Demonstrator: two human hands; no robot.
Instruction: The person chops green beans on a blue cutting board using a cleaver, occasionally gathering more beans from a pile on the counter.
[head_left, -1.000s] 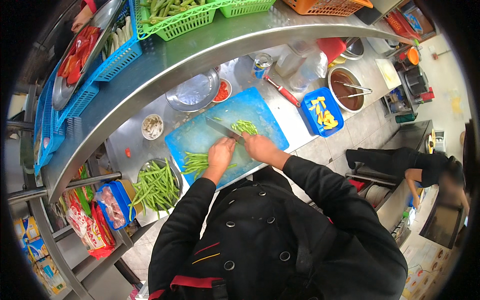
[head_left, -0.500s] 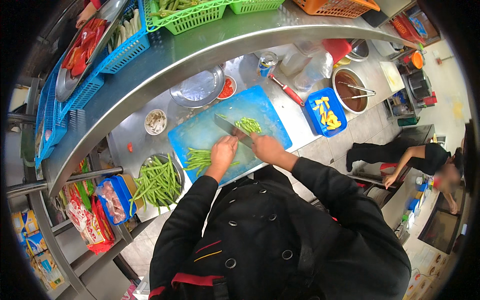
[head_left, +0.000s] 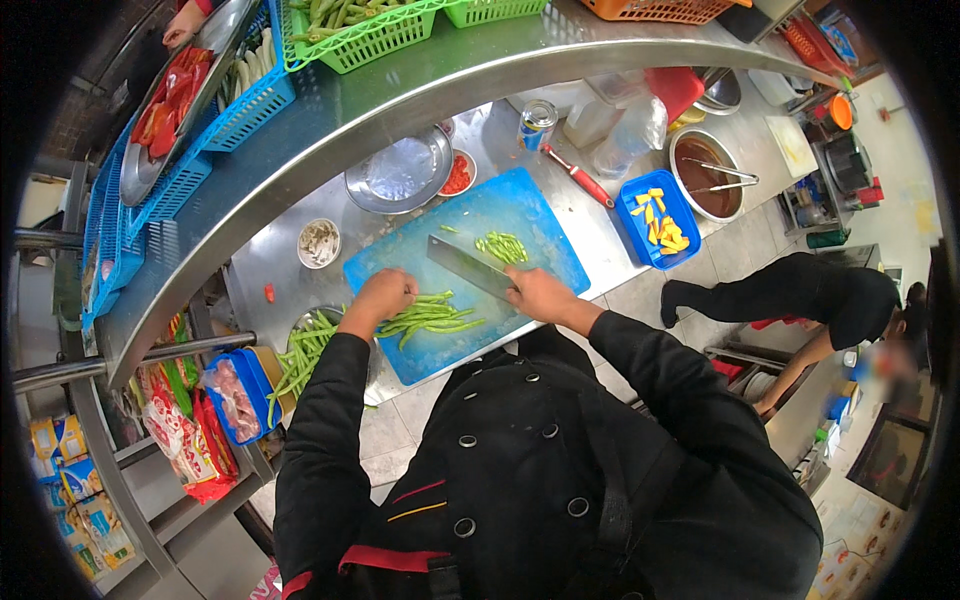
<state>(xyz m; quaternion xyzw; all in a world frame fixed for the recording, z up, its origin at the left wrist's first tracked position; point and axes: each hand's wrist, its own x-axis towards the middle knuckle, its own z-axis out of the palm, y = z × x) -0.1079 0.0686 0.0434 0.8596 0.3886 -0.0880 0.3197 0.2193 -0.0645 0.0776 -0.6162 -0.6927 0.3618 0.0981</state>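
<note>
Over the blue board (head_left: 550,228), my right hand (head_left: 540,296) grips the knife (head_left: 466,265); whether my left hand (head_left: 387,294) grasps anything, I can't tell; loose beans (head_left: 436,318) could roll, skewing cuts.

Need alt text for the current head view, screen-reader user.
A person's right hand grips a broad knife over a blue cutting board, the left hand beside a bunch of long green beans. Cut bean pieces lie beyond the blade. To the board's right is a blue tub of yellow pieces; more beans are heaped to its left.
</note>
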